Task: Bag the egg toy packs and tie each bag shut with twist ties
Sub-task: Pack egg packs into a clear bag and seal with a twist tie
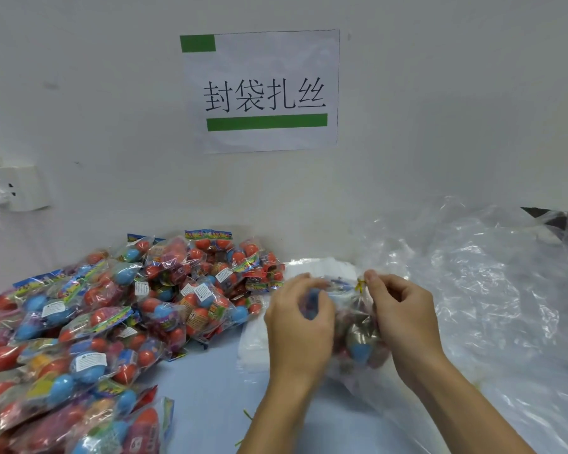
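Bagged egg toy pack, twist tie at neck.
Right hand pinches tie; left hand grips bag (blurred); loose packs left.

The pale blue flat tabletop ran up to a white wall at the back. A big heap of clear plastic packs of red & blue toy eggs covered its left side, spilling from the wall toward the near edge. A stack of flat white-ish clear plastic bags lay at centre, just right of the heap. Crumpled clear plastic sheeting sprawled over the right side. Thin green twist-tie bits lay on bare tabletop near the front, approx. 2 visible.
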### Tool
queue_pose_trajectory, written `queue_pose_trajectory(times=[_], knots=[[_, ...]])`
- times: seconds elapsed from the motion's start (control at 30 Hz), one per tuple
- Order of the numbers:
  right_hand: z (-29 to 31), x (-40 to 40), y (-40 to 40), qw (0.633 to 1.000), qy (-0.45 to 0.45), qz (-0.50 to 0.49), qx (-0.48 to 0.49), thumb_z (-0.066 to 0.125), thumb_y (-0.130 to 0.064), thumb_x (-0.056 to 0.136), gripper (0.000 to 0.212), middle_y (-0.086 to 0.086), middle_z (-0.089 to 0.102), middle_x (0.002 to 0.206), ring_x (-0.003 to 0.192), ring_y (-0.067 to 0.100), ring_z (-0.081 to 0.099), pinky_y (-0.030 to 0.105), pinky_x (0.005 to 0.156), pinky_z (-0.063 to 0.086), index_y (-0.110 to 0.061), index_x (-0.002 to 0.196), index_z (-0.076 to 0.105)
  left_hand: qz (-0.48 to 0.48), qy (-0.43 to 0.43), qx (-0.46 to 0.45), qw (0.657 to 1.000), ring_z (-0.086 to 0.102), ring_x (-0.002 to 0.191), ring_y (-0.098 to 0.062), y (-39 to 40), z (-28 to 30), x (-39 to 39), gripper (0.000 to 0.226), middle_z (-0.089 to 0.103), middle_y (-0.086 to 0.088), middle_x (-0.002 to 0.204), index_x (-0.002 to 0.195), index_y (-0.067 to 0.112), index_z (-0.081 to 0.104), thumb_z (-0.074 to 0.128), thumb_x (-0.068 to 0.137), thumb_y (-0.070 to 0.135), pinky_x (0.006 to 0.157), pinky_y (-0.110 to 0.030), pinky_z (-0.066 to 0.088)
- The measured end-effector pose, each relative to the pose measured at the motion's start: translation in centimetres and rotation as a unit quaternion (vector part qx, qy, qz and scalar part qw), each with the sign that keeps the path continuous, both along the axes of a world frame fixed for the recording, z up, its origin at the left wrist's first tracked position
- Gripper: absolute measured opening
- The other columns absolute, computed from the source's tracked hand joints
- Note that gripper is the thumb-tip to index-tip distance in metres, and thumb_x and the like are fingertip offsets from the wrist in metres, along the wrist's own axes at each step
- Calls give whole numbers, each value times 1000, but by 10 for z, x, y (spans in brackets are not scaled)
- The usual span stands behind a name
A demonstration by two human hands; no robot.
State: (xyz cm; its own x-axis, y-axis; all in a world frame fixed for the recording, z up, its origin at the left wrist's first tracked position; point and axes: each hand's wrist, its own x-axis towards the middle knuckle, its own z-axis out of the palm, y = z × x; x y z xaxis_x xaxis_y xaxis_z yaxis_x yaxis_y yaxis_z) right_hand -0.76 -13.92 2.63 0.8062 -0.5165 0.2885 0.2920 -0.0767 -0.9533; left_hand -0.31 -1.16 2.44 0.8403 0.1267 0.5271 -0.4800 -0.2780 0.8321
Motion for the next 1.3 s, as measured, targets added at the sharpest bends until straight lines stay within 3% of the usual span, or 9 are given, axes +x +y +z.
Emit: queue_pose_trajectory(times=[0.13,0.27,0.37,0.5,0.63,0.77,0.93,1.07,1.3], knots=[[3,3,-10,997,2,-31,64,57,-34,102,34,5,73,72,69,18,69,37,66,57,-14,78,72,-5,147,-85,985,52,115,-7,5,-2,5,56,52,9,129,132,26,47,71,85,46,94,-22,41],[6,7,-9,987,-13,-11,160,51,-32,105,45,2,45,54,52,16,41,27,48,36,-13,64,54,-176,322,-212,906,69,104,-26,-3,1,1,101,65,-4,126,139,28,38,76,58,76,81,-38,56],[9,5,-5,980,-30,66,183,51,-27,105,40,-1,43,51,44,9,38,23,44,35,-11,68,53,-234,313,-269,880,75,85,-32,-10,0,-1,80,75,-6,107,125,34,52,84,58,64,60,-35,57],[12,-3,-12,997,20,79,-11,67,-35,93,17,-11,70,78,68,2,63,26,68,47,-20,87,69,-146,243,-296,912,76,82,-28,-8,-3,5,68,76,0,99,113,38,55,73,53,64,45,-25,48],[11,-12,-14,969,116,217,-4,76,-54,69,56,1,74,109,100,19,72,44,87,60,-25,115,65,-152,199,-268,930,75,79,-29,-6,-5,5,57,76,-5,93,106,32,59,77,58,57,43,-26,46],[14,-20,-28,941,145,307,5,78,-38,80,40,12,76,105,96,29,73,48,88,60,-13,112,74,-228,195,-188,935,75,87,-20,-9,-11,1,36,76,2,96,93,40,66,75,61,53,58,-33,57],[24,-26,-51,964,118,236,23,79,-23,85,32,12,76,108,102,31,73,54,83,60,-12,114,71,-200,163,-111,960,66,95,-4,-14,-10,-5,40,70,17,103,110,41,61,53,76,61,73,-33,47],[43,-24,-63,973,62,157,156,73,-25,91,39,14,73,118,110,35,70,60,94,55,-13,126,61,-168,169,-115,964,58,106,-19,-17,-10,-2,16,59,-2,122,112,37,55,48,98,40,81,-44,48],[126,-20,-128,952,-112,-9,283,65,-29,97,34,17,74,115,106,36,71,48,99,54,-15,128,62,-140,187,-100,967,58,101,-31,-20,-15,8,15,63,-11,109,98,24,60,47,104,18,81,-47,46]])
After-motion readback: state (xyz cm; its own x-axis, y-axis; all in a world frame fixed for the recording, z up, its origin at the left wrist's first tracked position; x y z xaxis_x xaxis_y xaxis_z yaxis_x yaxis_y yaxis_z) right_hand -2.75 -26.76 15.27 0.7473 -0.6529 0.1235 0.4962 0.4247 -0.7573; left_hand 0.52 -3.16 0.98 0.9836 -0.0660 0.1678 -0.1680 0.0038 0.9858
